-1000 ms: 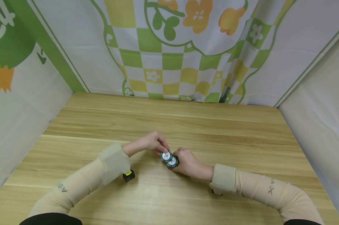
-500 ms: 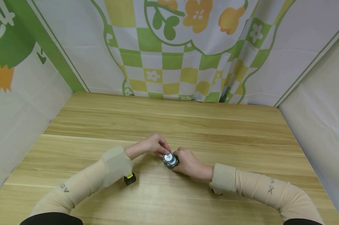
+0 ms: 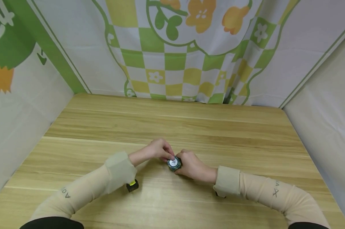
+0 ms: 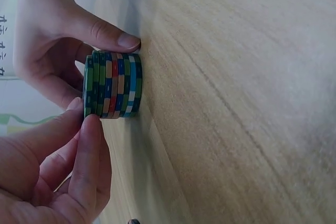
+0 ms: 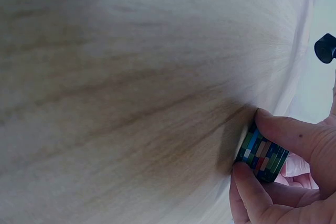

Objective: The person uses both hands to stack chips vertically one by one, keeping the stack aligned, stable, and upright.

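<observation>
A short upright stack of poker chips stands on the table, mixed in green, blue, red and tan bands in the left wrist view. My right hand grips it from the right, thumb and fingers on opposite sides. With thumb and fingertips, my left hand pinches the edge of the top green chip, whose white centre reads 20. That chip lies over the stack and nearly lines up with it. In the right wrist view the right thumb and fingertips reach down to the stack's base.
The wooden table runs back to a checked, flowered curtain. White cloth walls stand at both sides. A small black camera with a yellow patch hangs under the left cuff.
My left hand has moved slightly right and toward me, bringing its chip from beside the stack's top to over it. The right hand has kept its place around the stack.
</observation>
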Demonstrator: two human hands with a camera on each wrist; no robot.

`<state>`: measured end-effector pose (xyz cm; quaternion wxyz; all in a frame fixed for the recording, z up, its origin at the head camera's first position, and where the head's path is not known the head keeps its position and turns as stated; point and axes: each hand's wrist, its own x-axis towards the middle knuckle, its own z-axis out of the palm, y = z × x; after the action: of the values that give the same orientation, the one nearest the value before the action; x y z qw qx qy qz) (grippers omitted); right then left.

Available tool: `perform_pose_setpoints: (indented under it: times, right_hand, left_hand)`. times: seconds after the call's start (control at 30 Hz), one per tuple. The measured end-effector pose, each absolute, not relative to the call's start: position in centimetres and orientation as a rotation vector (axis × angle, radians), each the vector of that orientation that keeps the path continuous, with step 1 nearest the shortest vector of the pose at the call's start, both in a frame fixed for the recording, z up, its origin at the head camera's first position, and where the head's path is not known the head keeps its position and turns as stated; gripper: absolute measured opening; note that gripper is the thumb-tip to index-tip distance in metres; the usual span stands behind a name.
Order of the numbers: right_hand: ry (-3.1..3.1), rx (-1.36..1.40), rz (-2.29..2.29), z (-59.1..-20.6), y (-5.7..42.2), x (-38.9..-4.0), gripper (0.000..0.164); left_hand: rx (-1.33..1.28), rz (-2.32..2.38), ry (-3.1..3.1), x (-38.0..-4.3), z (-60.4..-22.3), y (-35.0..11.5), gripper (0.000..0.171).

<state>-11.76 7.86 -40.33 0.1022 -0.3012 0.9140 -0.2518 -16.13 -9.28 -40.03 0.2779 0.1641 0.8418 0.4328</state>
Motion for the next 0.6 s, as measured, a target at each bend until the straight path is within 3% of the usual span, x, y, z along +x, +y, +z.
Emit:
perform_pose_setpoints:
  times: [0.6]
  right_hand:
    - [2.701, -0.909, -0.716, -40.3, 7.8, -11.8, 0.037]
  left_hand:
    - [0.381, 1.098, 2.427, -15.0, -39.6, -8.7, 0.010]
